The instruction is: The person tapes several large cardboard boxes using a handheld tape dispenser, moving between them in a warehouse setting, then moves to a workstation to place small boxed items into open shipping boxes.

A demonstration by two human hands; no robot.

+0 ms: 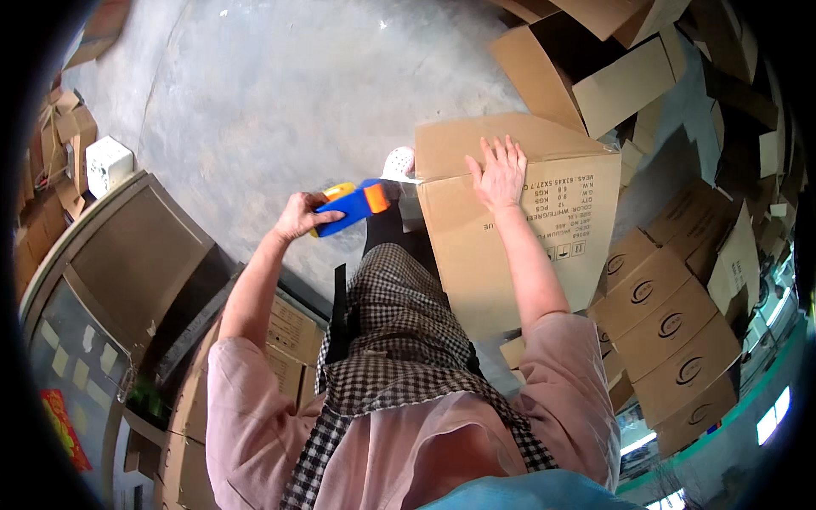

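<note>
My left hand (pixel 299 216) is closed around a blue tape dispenser (pixel 344 212) with an orange end and a yellow part. It is held in the air, to the left of a large brown cardboard carton (pixel 476 263). The carton stands in front of me and to the right, with dark printing on the side toward me. My right hand (pixel 500 176) lies on the carton near its upper edge, fingers spread and flat. The dispenser and the carton are apart.
Open cardboard boxes (pixel 629 89) lie in a heap at the far right. Several closed cartons (pixel 671 323) are stacked at right. A brown-grey cabinet (pixel 140 255) stands at left, with a white box-shaped object (pixel 108 166) beyond it. Grey floor (pixel 280 93) extends ahead.
</note>
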